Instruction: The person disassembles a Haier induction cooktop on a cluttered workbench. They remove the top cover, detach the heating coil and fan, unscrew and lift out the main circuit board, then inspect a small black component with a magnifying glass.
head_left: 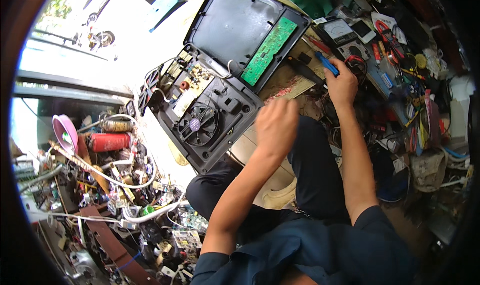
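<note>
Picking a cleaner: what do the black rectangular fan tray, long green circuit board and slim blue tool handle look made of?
Fan tray: likely moulded plastic, satin black; rounded corner recesses.
Green circuit board: probably resin laminate, slight sheen; flat sheet, finely speckled.
Blue tool handle: plastic or rubber, unclear which; bright solid colour.

In front of me, to my left, the black case lies open, insides up. Its base [245,107] holds a round fan [199,125] with a purple hub and a tan board [200,80]. The lid [230,20] is folded back beyond, a long green board [268,52] along its right side. My right hand [342,82] grips a blue tool [327,65].
</note>
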`<state>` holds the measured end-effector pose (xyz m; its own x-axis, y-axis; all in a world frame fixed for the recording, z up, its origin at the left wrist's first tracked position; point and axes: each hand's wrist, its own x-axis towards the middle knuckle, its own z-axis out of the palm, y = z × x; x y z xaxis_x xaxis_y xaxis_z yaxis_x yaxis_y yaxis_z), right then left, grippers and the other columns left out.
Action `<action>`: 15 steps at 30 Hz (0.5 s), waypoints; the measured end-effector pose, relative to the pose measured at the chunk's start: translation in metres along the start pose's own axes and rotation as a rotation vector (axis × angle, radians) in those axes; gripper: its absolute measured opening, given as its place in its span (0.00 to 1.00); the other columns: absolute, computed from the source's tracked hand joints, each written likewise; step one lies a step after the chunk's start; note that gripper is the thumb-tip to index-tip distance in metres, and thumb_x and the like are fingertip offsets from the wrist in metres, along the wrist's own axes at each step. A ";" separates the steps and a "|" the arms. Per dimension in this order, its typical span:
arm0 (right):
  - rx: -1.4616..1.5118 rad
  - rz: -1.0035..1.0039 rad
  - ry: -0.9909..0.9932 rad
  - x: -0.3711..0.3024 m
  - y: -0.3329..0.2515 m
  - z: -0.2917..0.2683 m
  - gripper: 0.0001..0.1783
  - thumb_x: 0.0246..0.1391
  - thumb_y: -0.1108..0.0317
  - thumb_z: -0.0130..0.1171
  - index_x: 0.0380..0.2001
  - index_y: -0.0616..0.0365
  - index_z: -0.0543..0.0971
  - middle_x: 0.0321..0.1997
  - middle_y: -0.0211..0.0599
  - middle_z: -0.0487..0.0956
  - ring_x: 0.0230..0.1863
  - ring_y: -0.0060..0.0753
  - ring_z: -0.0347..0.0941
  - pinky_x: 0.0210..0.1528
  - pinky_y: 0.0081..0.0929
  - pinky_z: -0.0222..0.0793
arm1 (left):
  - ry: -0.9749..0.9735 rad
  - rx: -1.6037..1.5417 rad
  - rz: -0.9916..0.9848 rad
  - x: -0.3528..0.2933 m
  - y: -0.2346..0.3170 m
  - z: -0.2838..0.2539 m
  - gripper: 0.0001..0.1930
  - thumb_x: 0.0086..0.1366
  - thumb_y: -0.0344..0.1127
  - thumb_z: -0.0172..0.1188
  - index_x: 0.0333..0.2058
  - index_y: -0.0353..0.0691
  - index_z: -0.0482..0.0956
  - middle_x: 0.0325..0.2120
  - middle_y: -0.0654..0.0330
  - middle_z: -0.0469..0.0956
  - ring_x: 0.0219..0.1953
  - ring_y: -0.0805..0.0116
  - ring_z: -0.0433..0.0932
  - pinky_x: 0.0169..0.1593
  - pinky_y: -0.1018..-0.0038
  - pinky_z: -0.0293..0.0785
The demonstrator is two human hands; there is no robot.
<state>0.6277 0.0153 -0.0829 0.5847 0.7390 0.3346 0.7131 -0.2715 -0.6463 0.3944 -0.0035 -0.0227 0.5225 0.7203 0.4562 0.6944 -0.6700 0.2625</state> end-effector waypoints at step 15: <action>-0.068 -0.154 0.066 -0.012 0.010 -0.021 0.19 0.58 0.65 0.70 0.52 0.57 0.84 0.55 0.42 0.85 0.57 0.50 0.80 0.58 0.42 0.75 | -0.019 0.076 -0.354 0.051 -0.010 0.104 0.01 0.62 0.29 0.61 0.33 0.42 0.79 0.32 0.56 0.81 0.34 0.59 0.86 0.34 0.65 0.85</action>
<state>0.6354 -0.0088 -0.0789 0.4889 0.7338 0.4718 0.8194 -0.2006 -0.5370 0.4654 0.0585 -0.0907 0.2520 0.9090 0.3319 0.8684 -0.3638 0.3370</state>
